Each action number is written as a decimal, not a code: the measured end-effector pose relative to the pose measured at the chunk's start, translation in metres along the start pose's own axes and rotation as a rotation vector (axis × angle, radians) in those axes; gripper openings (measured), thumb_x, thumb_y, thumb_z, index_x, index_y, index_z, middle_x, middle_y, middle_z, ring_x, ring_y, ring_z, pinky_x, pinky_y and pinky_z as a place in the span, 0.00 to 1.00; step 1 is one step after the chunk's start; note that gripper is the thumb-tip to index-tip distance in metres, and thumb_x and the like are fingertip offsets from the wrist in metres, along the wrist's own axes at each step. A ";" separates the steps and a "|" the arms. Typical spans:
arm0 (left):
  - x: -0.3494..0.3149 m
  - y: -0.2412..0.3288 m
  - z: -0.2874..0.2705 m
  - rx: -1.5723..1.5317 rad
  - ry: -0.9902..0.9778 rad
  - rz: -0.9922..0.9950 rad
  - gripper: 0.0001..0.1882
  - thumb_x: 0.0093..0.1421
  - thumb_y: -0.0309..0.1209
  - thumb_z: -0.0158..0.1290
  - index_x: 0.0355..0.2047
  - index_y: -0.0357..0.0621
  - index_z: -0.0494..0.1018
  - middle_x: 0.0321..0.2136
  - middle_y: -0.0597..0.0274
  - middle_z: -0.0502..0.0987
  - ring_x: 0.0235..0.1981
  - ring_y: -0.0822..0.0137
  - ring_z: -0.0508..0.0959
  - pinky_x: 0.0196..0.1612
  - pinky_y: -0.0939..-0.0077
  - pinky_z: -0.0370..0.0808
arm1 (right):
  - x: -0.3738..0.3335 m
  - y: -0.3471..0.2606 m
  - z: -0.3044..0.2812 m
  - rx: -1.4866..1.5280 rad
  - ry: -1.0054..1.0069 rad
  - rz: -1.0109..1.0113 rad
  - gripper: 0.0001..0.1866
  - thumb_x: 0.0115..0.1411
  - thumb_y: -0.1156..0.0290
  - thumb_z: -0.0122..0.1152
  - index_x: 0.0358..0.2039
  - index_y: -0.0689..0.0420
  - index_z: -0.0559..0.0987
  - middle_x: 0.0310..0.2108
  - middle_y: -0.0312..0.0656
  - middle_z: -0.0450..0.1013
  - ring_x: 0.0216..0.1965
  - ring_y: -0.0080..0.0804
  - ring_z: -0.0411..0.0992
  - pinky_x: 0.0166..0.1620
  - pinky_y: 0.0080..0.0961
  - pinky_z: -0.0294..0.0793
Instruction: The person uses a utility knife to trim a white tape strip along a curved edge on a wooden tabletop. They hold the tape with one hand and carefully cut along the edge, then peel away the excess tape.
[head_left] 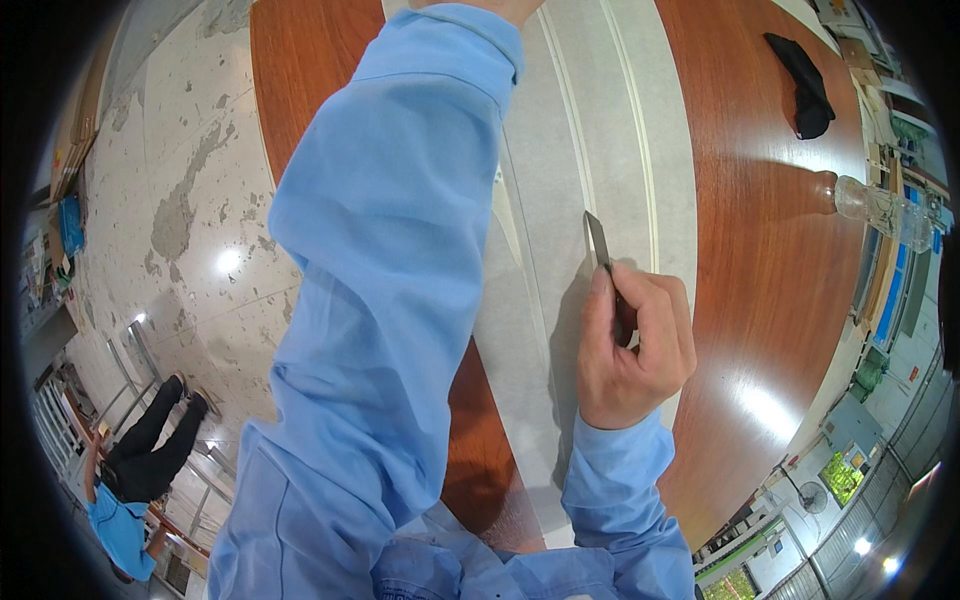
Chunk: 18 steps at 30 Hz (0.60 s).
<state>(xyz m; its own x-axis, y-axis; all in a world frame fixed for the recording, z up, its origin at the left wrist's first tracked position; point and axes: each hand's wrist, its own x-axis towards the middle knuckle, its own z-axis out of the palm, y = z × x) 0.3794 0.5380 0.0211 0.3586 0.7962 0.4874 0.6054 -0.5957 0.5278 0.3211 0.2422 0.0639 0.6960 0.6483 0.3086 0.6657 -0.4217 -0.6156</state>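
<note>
My right hand [637, 345] is closed round a knife [598, 240], its flat, slanted metal blade pointing away from me. The blade lies over a long pale grey sheet [625, 150] with narrow lighter strips running lengthwise. The tip is close to one of these strips; I cannot tell whether it touches. My left arm, in a light blue sleeve, reaches far across the sheet. Only a sliver of my left hand [490, 8] shows at the top edge, and its fingers are out of view. The sheet rests on a glossy reddish-brown wooden table [770, 270].
A black cloth item [800, 85] lies at the table's far right. Near the right edge is a clear plastic bottle [880, 212]. To the left, past the table, a worn, patchy floor [190, 200] stretches toward a person [140, 460] in blue beside metal frames.
</note>
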 end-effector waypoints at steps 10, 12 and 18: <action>0.001 0.002 -0.004 0.012 -0.002 0.006 0.18 0.62 0.34 0.55 0.46 0.38 0.85 0.56 0.40 0.80 0.67 0.48 0.70 0.72 0.51 0.57 | -0.003 -0.001 0.001 0.026 0.040 0.045 0.06 0.59 0.85 0.71 0.37 0.63 0.84 0.30 0.42 0.78 0.24 0.20 0.71 0.25 0.19 0.67; 0.001 0.000 -0.003 0.013 0.007 0.010 0.18 0.61 0.34 0.55 0.46 0.38 0.85 0.56 0.39 0.80 0.67 0.48 0.70 0.72 0.51 0.57 | -0.003 -0.002 0.001 0.053 0.055 0.073 0.06 0.59 0.85 0.71 0.37 0.63 0.84 0.30 0.41 0.79 0.24 0.20 0.71 0.25 0.19 0.67; -0.002 0.000 -0.001 -0.007 0.017 0.010 0.17 0.61 0.35 0.56 0.45 0.39 0.86 0.55 0.40 0.80 0.66 0.48 0.71 0.71 0.50 0.59 | -0.003 0.001 0.003 0.026 0.039 0.055 0.07 0.59 0.84 0.72 0.37 0.62 0.84 0.30 0.40 0.79 0.23 0.20 0.71 0.25 0.19 0.66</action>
<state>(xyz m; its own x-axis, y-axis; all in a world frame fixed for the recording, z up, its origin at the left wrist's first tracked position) 0.3782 0.5362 0.0210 0.3529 0.7881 0.5043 0.5964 -0.6048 0.5278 0.3188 0.2417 0.0606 0.7419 0.5992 0.3010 0.6190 -0.4393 -0.6511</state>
